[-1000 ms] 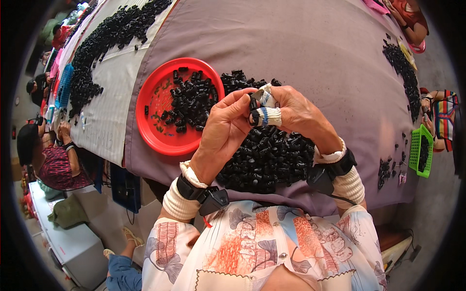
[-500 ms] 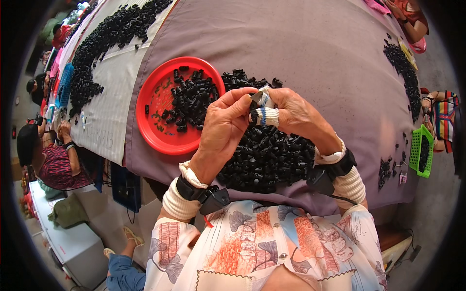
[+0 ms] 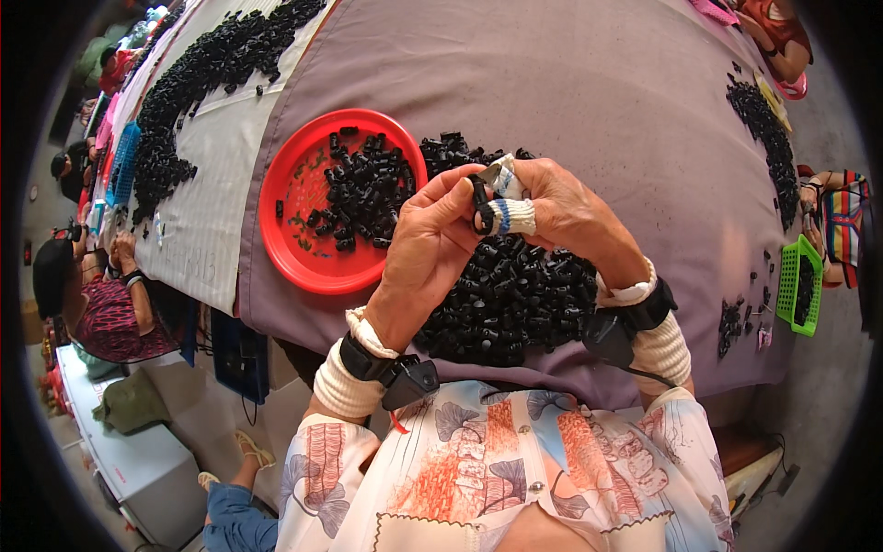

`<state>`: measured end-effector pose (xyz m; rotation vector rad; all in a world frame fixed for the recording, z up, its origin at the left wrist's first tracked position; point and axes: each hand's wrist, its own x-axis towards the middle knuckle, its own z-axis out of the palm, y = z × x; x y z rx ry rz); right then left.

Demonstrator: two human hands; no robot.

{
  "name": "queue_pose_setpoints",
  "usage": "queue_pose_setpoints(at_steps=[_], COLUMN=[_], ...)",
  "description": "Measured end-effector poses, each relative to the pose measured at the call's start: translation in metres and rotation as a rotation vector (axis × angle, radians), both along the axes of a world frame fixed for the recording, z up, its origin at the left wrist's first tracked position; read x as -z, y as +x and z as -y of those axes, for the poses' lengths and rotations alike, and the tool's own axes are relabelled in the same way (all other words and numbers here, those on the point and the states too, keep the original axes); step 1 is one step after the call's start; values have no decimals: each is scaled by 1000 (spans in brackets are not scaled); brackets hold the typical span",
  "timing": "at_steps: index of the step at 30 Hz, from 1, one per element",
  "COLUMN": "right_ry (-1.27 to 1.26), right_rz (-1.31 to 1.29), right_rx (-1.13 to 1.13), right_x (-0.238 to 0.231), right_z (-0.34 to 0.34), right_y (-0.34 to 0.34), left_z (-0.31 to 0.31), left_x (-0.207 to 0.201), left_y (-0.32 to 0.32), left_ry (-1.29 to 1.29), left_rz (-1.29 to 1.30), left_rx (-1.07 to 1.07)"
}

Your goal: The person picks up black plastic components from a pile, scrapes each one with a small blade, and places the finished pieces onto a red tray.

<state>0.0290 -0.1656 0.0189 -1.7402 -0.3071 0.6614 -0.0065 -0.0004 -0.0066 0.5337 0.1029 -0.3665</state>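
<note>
Small black plastic part (image 3: 480,204), upright, pinched above black pile (image 3: 510,299).

A small-parts sorting or assembly workshop, by every sign. Long bench (image 3: 589,83) under grey-purple cloth, heaped with small black plastic parts (image 3: 515,294) at six o'clock, eleven o'clock and two o'clock. Red round tray (image 3: 285,230) of the same parts at nine o'clock. Green slotted basket (image 3: 798,285) at three o'clock. Other seated workers (image 3: 101,304) along the bench edges at nine and one o'clock.
</note>
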Motion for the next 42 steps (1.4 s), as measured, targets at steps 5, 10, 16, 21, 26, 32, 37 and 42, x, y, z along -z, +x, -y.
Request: queue_pose_setpoints(at_steps=[5,10,16,21,26,32,37,42], right_ry=[-19,-67,-65,-148,-116,-58,-26,60], right_rz=[-1,31,116,121,176,144,201,-23], right_rx=[-13,-3,-20,-15,-35,-40,-83,40], right_x=[-2,-5,-5,-7,-1,-9,-4,2], right_z=[-1,-2,-1,-3,-1,-2,0,0], right_y=[-1,-2,-1,-2,-1,-2,1,-2], left_z=[-2,-2,-2,-4,-2,-2,-1,1], left_x=[1,3,2,3,-1,-5,-5,-1], left_y=[-1,-2,-2,-2,-1,1,2,2], left_ry=[-50,-54,-21,19,109,187,238,-16], left_rz=[4,1,-3,12,10,51,59,35], left_rx=[28,34,27,28,-1,-29,-28,19])
